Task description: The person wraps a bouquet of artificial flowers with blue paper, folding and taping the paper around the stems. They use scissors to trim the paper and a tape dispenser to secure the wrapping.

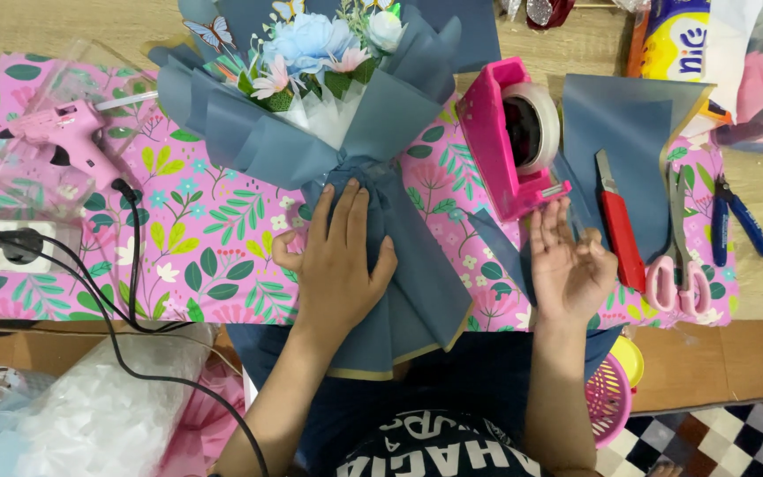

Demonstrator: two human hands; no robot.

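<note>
1. Pressing down on the bouquet (328, 106), your left hand (337, 261) lies flat on the lower part of its slate-blue wrapping paper, just below the gathered neck, with the fingers slightly spread and the thumb held out to the side.
2. You have the bouquet lying on the pink floral mat (196, 238), its flower end pointing away from you and the wrapped stem end hanging over the near table edge toward your lap.
3. Your right hand (567, 265) is turned palm up just beside the pink tape dispenser (509, 141), the fingers loosely curled; the thumb and fingertips seem to be pinching a clear strip of tape, though you cannot tell for certain because it is transparent.
4. You can see a red utility knife (618, 221) lying to the right of that hand, and pink-handled scissors (677, 265) further right on a loose blue paper sheet (638, 132).
5. Blue-handled pliers (739, 221) lie at the mat's right edge.
6. You see a pink glue gun (68, 137) resting at the mat's far left corner, its black cord (130, 256) trailing toward you.
</note>
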